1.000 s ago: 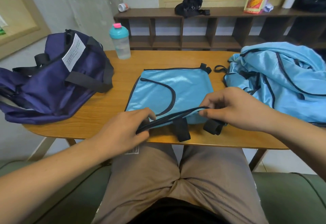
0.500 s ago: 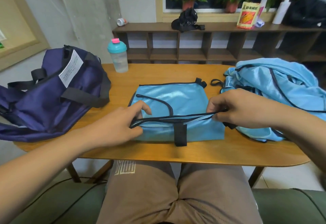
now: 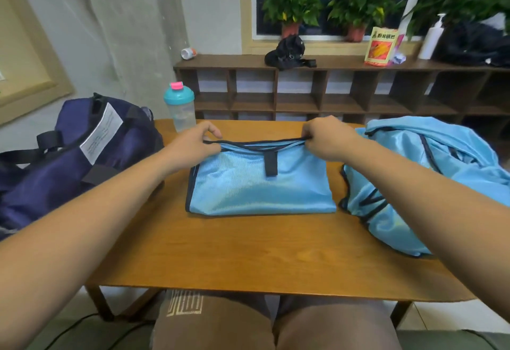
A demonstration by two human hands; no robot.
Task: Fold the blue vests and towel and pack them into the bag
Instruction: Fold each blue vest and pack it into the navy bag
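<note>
A light blue vest [image 3: 256, 187] with dark trim lies folded into a rectangle in the middle of the wooden table [image 3: 248, 256]. My left hand [image 3: 193, 144] pinches its far left corner and my right hand [image 3: 325, 140] pinches its far right corner, both holding the dark edge down at the back. A heap of more blue vests [image 3: 430, 178] lies unfolded at the right. The navy bag [image 3: 69, 156] with a white tag sits on the table's left end.
A clear shaker bottle [image 3: 180, 107] with a teal lid stands at the table's back left, just beyond my left hand. Behind the table runs a low brown shelf [image 3: 331, 87] carrying a black pouch, a packet and a pump bottle. My knees are under the near edge.
Both hands carried the vest's near edge away from me and over to the far side, folding it in half. The view tilted up.
</note>
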